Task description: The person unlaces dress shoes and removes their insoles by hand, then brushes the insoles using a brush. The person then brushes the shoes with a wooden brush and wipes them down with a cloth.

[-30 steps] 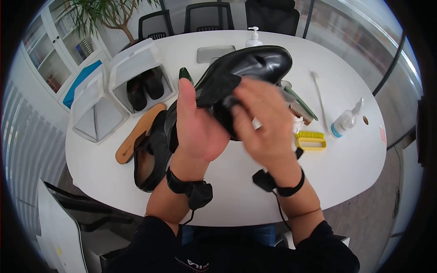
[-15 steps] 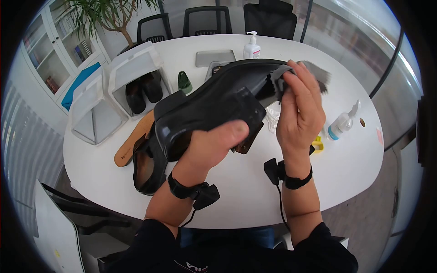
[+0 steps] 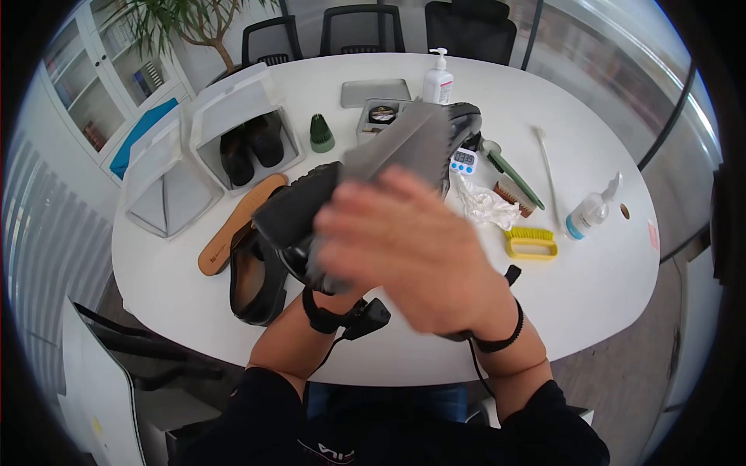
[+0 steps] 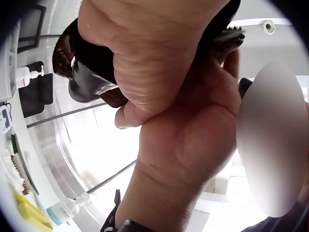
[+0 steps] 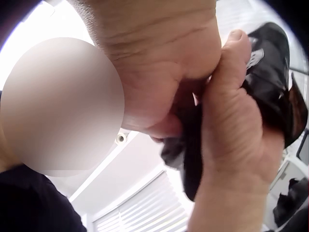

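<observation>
A black leather shoe (image 3: 299,210) is held off the table, sole side partly up, by my left hand (image 4: 149,53), whose fingers and palm wrap it from below. In the head view that hand is mostly hidden behind my right hand (image 3: 412,252). Blurred by motion, the right hand grips a grey cloth (image 3: 404,147) that lies over the heel end and middle of the shoe. The right wrist view has a bit of cloth (image 5: 174,152) below the right thumb and the left hand (image 5: 236,116) around the shoe (image 5: 268,72).
A second black shoe (image 3: 256,283) and a brown insole (image 3: 237,229) lie left, near white boxes (image 3: 171,198). A green brush (image 3: 321,133) and tin tray (image 3: 373,128) stand behind. At right are crumpled paper (image 3: 486,203), a yellow brush (image 3: 531,243) and a spray bottle (image 3: 588,215).
My right hand has swept with the cloth from the right end of the shoe to the left, toward the heel. The shoe has turned and shifted, and the cloth now spreads across it.
</observation>
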Motion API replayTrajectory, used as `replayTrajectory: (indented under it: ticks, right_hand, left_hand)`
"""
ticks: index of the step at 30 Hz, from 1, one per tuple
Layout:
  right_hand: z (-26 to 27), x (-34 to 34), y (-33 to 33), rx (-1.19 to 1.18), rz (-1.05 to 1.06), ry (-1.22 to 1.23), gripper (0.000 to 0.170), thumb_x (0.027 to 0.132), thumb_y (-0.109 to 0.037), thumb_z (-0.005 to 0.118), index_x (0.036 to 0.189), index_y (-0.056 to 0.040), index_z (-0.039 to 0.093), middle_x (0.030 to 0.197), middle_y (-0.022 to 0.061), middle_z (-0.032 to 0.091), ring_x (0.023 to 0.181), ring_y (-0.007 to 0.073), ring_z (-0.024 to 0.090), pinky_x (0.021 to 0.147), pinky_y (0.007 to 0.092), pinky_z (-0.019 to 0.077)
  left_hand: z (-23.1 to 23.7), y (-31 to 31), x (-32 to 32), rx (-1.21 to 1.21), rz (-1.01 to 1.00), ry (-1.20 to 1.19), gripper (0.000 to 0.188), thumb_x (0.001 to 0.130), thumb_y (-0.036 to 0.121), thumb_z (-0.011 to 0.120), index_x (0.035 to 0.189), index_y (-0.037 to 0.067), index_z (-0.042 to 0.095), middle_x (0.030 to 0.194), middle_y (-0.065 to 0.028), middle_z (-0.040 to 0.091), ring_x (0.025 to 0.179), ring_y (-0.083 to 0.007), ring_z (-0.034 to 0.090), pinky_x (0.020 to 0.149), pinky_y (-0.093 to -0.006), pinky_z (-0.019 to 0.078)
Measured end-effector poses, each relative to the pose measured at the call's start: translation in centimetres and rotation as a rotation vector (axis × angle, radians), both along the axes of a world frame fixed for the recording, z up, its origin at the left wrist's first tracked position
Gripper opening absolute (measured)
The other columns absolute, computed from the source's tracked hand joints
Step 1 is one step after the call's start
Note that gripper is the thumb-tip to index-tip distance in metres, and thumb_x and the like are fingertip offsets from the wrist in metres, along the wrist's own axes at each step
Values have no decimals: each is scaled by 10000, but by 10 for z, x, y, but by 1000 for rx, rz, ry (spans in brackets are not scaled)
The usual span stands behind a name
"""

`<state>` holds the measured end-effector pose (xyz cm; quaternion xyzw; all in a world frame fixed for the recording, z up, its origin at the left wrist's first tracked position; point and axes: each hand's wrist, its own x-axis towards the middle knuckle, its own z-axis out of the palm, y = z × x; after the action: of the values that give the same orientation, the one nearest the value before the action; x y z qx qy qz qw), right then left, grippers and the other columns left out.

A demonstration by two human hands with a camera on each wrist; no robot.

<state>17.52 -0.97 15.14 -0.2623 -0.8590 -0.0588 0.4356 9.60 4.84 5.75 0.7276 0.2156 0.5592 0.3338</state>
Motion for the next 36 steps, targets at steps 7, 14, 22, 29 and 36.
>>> replayTrajectory:
  ticks: [7, 14, 22, 29, 36]
  right_hand:
    - [-12, 2, 19, 64, -319, 309, 365, 924, -99, 683, 1279, -18, 706, 1422, 215, 648, 1450, 439, 500, 1206, 535, 346]
    - [-31, -61, -18, 49, -100, 39, 364, 799, -161, 791, 1160, -122, 759, 1457, 132, 643, 1459, 421, 492, 1217, 578, 309]
    - [-20, -17, 16, -19, -253, 68, 661, 882, -492, 757, 1424, -127, 656, 1604, 213, 473, 1490, 487, 407, 1196, 654, 251]
    - [-24, -47, -2, 0, -191, 61, 670, 858, -520, 747, 1358, -77, 685, 1571, 225, 510, 1471, 483, 429, 1195, 606, 304]
    - [-30, -53, -8, 127, -147, -201, 514, 863, -531, 740, 1263, -209, 755, 1575, 121, 531, 1503, 448, 399, 1230, 622, 218]
  left_hand:
    - [56, 13, -53, 290, 137, 612, 659, 1087, 428, 517, 1618, 80, 341, 1673, -129, 366, 1527, -278, 374, 1292, -436, 237]
    - [61, 10, -57, -167, 433, 894, 602, 1070, 439, 540, 1549, 84, 454, 1586, -123, 479, 1456, -250, 463, 1241, -392, 335]
    - [63, 19, -34, -95, 704, 885, 602, 1022, 456, 617, 1470, 61, 540, 1452, -139, 598, 1320, -247, 585, 1144, -362, 445]
    - [58, 25, -41, -77, 568, 702, 602, 1006, 444, 645, 1455, 54, 551, 1423, -135, 614, 1290, -252, 601, 1120, -364, 462]
    - [53, 30, -39, -7, 368, 555, 603, 990, 432, 673, 1440, 47, 562, 1393, -132, 631, 1261, -257, 618, 1095, -366, 480]
